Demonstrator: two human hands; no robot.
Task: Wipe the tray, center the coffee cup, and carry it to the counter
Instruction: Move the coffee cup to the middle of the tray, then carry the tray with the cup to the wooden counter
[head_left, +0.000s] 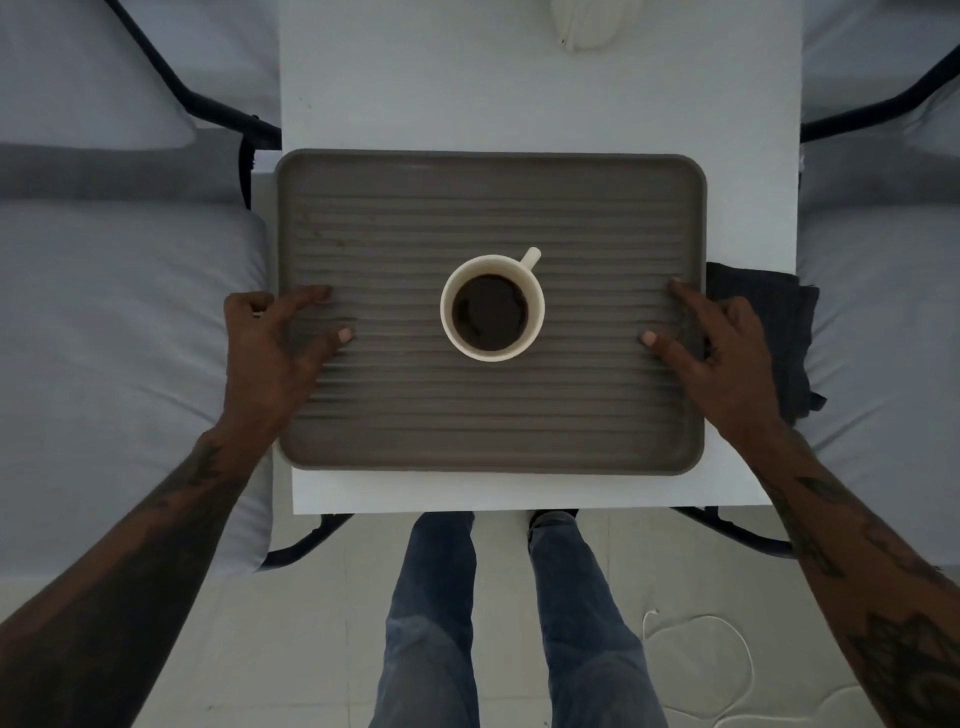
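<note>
A grey-brown ribbed tray (488, 415) lies on a narrow white table (519, 104). A white cup (492, 307) full of dark coffee stands upright near the tray's middle, its handle pointing to the far right. My left hand (275, 343) grips the tray's left edge, thumb and forefinger lying on the ribbed surface. My right hand (711, 348) grips the right edge the same way. A dark folded cloth (769, 332) lies on the table just right of the tray, partly behind my right hand.
Beds with pale sheets and black metal frames flank the table, one on the left (114, 364) and one on the right (883, 338). A white ribbed object (592, 23) sits at the table's far end. My legs (509, 623) stand on the tiled floor, beside a white cord (727, 649).
</note>
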